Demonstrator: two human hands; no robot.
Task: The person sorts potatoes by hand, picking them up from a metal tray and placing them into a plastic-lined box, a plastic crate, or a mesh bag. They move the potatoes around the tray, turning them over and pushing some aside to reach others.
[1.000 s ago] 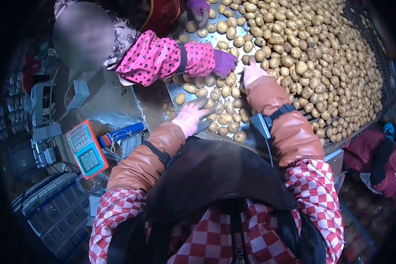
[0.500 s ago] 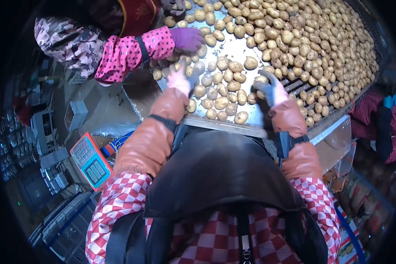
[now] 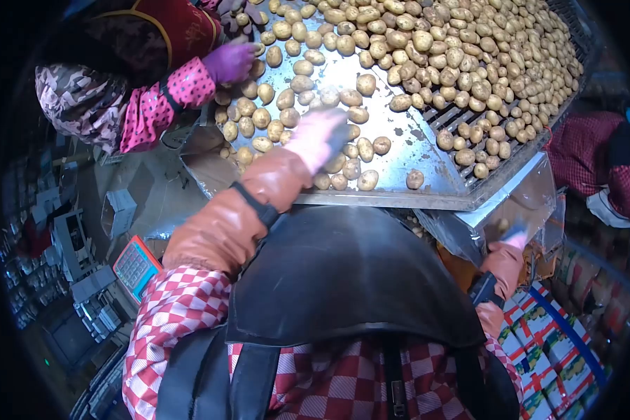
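My left hand, in a pink and grey glove, reaches over loose potatoes on the metal tray. Motion smears its fingers. Off the tray's right side, my right hand is low beside a plastic-lined opening. A potato shows right at its blurred fingertips; I cannot tell whether they grip it. One more potato lies alone near the tray's front edge.
A large potato heap covers the slatted rack at the upper right. At the left, a co-worker's purple-gloved hand is at the tray's potatoes. A scale stands lower left, printed cartons lower right. Another person is at far right.
My right hand has left the tray and moved down and right to the plastic-lined opening. My left hand has shifted right across the potatoes. The co-worker's purple glove has moved left.
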